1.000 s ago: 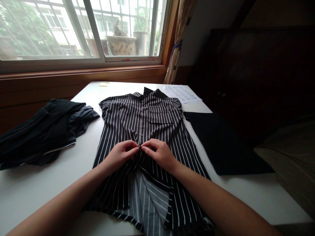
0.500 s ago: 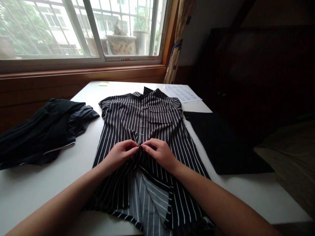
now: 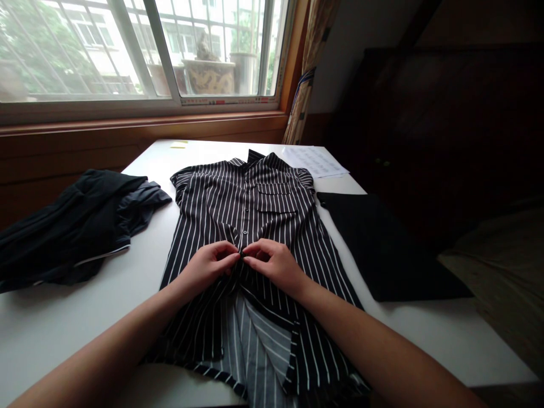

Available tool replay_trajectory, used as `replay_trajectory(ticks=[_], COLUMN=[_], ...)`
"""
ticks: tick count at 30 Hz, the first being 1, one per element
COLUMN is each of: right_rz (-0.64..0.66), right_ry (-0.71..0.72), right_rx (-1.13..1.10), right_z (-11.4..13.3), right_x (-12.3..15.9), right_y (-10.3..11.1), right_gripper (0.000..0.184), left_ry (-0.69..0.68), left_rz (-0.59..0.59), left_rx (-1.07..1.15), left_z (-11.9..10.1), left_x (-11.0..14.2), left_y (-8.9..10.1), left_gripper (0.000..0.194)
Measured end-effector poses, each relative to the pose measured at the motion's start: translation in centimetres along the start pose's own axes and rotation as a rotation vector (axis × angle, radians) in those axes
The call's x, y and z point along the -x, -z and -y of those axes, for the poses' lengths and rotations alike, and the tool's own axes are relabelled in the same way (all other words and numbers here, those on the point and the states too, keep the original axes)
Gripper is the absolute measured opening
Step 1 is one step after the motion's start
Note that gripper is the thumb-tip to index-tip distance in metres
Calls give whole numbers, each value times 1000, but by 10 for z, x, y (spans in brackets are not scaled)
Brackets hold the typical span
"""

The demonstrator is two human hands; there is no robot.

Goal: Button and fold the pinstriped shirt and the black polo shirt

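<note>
Grip: left hand (image 3: 215, 263) and right hand (image 3: 274, 263) each pinching striped shirt (image 3: 216, 198) at front placket, just beside each other. Lower front parted above hem (image 3: 216, 374). Shirt front-up, mid-desk (image 3: 136, 269). Cloth judged light, soft, easily creased; best held by placket edges, near button (image 3: 245, 232). Dark garments flank: crumpled pile (image 3: 72, 221) left, flat black cloth (image 3: 382, 249) right. Papers (image 3: 314, 162) beyond.

Two bare hands (image 3: 211, 262), slender bare forearms (image 3: 121, 328)
</note>
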State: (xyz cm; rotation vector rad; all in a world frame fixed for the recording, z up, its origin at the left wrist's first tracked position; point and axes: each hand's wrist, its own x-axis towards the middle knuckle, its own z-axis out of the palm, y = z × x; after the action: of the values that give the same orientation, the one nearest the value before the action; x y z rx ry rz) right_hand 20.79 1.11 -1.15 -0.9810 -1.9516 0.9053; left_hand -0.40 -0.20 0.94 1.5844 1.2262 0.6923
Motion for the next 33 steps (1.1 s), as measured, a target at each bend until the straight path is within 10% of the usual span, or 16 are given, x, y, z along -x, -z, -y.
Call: replay_trajectory(ticks=[33], right_rz=[-46], right_ry=[21], right_rx=[109], right_z=[0], right_x=[0], right_y=[2], right_gripper=[3], left_ry=[9], left_rz=[-16], left_rx=[16], left_z=[2], left_x=[0], left_y=[1], left_gripper=[30])
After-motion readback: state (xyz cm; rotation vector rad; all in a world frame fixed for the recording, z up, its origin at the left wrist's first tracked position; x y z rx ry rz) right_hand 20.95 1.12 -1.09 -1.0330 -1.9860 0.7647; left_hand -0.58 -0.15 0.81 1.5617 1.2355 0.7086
